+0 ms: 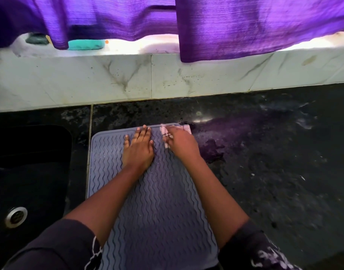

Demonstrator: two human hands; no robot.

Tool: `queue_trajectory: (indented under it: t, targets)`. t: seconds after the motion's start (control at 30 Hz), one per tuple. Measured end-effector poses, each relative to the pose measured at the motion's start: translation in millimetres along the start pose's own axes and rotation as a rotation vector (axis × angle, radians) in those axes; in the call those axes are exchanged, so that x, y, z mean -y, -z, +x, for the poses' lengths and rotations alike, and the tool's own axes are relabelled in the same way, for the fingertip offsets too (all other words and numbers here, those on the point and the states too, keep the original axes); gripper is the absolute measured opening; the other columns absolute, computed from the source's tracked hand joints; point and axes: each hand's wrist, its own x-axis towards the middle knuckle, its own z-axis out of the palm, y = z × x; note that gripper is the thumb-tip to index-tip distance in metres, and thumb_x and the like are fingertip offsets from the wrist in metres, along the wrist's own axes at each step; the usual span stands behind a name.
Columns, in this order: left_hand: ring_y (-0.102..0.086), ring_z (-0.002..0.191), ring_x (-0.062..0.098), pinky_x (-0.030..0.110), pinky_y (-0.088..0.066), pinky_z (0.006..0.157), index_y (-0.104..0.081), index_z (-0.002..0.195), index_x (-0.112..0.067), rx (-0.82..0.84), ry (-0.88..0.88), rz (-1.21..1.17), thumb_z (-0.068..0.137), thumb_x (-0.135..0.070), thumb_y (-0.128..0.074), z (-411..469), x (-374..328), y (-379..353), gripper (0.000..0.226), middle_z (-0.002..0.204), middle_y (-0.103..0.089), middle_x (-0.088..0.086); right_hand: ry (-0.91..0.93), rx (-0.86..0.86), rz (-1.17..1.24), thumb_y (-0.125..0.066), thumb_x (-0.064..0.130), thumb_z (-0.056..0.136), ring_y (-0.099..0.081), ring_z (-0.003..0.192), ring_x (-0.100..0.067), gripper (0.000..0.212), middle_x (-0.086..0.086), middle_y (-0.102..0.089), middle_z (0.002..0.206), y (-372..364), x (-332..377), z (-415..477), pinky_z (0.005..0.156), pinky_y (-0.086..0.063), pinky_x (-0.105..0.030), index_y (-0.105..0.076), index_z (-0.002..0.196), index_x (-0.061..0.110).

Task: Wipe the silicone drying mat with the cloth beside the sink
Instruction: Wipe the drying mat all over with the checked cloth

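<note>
Right of the sink (30,162), my left hand (139,148) lies spread flat, pinning the mat (159,207) to the surface (264,172). My right hand (181,142) clutches the cloth (166,134) at the mat's far right corner. Risk: strokes could bunch an unpinned corner.

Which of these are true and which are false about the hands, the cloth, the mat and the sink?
1. The right hand holds the cloth. True.
2. The left hand is in the sink. False: it lies flat on the mat.
3. The cloth is at the near end of the mat. False: it is at the far right corner.
4. The sink is to the left of the mat. True.
5. The curtain is green. False: it is purple.
</note>
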Motion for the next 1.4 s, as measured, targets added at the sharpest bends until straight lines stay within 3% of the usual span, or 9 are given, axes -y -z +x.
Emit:
queue_trajectory:
  t: [0.13,0.3,0.43,0.63,0.9,1.03,1.13,1.27,1.4]
  targets:
    - [-0.007,0.147,0.013,0.044,-0.002,0.118,-0.013,0.151,-0.02,-0.003,0.01,0.017,0.1,-0.032,-0.023,0,0,0,0.053,0.16,-0.012,-0.003,0.076,0.014,-0.158,-0.037,0.036,0.098,-0.024,0.141,-0.017,0.048,0.002,-0.029,0.153,-29,-4,-1,0.109,-0.019,-0.054,-0.031,0.144,0.025]
    - [-0.007,0.147,0.013,0.045,-0.001,0.118,-0.013,0.151,-0.019,0.002,0.009,0.009,0.1,-0.031,-0.023,0,-1,1,0.054,0.16,-0.011,-0.003,0.105,0.045,-0.218,-0.038,0.036,0.098,-0.033,0.137,-0.018,0.046,0.0,-0.037,0.149,-32,-15,-65,0.105,-0.027,-0.049,-0.035,0.142,0.023]
    - [-0.006,0.147,0.013,0.045,-0.001,0.118,-0.013,0.151,-0.019,0.002,-0.004,-0.001,0.1,-0.031,-0.023,-1,0,2,0.053,0.16,-0.011,-0.003,0.035,0.059,-0.054,-0.044,0.027,0.095,-0.054,0.112,-0.026,0.033,-0.005,-0.064,0.118,-3,-10,-45,0.085,-0.042,-0.036,-0.054,0.125,0.024]
    - [-0.007,0.147,0.013,0.044,-0.002,0.118,-0.015,0.151,-0.02,-0.008,0.006,-0.002,0.1,-0.031,-0.024,1,0,0,0.053,0.159,-0.013,-0.003,0.027,0.005,-0.162,-0.037,0.033,0.099,-0.029,0.139,-0.018,0.045,0.0,-0.035,0.15,-25,2,0,0.107,-0.023,-0.05,-0.034,0.143,0.023]
    - [-0.008,0.147,0.013,0.045,-0.001,0.117,-0.015,0.151,-0.019,-0.01,0.001,-0.01,0.1,-0.03,-0.025,0,-1,1,0.053,0.159,-0.014,-0.003,0.004,-0.004,-0.152,-0.044,0.024,0.095,-0.056,0.111,-0.026,0.033,-0.006,-0.062,0.121,-14,-8,-58,0.087,-0.041,-0.038,-0.05,0.128,0.021]
    - [-0.008,0.147,0.013,0.045,-0.002,0.117,-0.015,0.151,-0.019,-0.012,0.0,0.002,0.1,-0.03,-0.024,0,-1,1,0.053,0.159,-0.013,-0.003,-0.024,-0.064,-0.115,-0.039,0.026,0.098,-0.036,0.135,-0.021,0.042,-0.004,-0.043,0.145,-20,2,-17,0.104,-0.029,-0.049,-0.038,0.14,0.022]
    - [-0.008,0.147,0.013,0.044,-0.001,0.117,-0.016,0.151,-0.02,-0.014,0.003,0.009,0.1,-0.031,-0.024,0,-1,0,0.053,0.159,-0.014,-0.003,-0.012,-0.027,-0.191,-0.035,0.026,0.099,-0.031,0.138,-0.02,0.044,-0.003,-0.036,0.15,-30,-1,-14,0.105,-0.027,-0.051,-0.034,0.143,0.021]
    - [-0.009,0.147,0.014,0.045,-0.002,0.117,-0.016,0.151,-0.019,-0.019,-0.001,0.006,0.099,-0.031,-0.025,0,0,0,0.053,0.159,-0.015,-0.002,0.014,-0.002,-0.233,-0.039,0.022,0.097,-0.042,0.129,-0.023,0.042,-0.005,-0.046,0.142,-21,-7,-53,0.098,-0.035,-0.045,-0.038,0.139,0.018]
    - [-0.008,0.147,0.014,0.045,-0.001,0.117,-0.016,0.151,-0.019,-0.012,-0.008,0.005,0.099,-0.031,-0.024,0,0,0,0.053,0.159,-0.014,-0.002,0.001,0.083,-0.168,-0.042,0.027,0.095,-0.056,0.106,-0.029,0.029,-0.009,-0.064,0.114,-4,-14,-70,0.08,-0.043,-0.037,-0.055,0.12,0.02]
